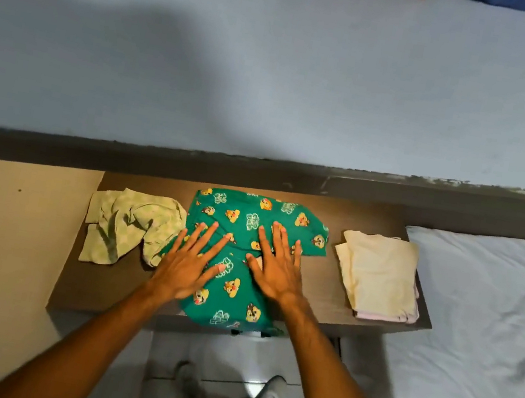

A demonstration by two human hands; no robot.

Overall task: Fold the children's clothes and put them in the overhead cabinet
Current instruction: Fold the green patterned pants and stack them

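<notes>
You are pressing your left hand [189, 264] and right hand [274, 266] flat, fingers spread wide and holding nothing, on the green shirt [246, 258] in the middle of the brown surface [331, 217]. You are smoothing it, I think; next you are needing to fold it. Its long axis is running from you toward the wall. A crumpled cloth [126, 224] is lying left, a folded pile [380, 277] right.
</notes>
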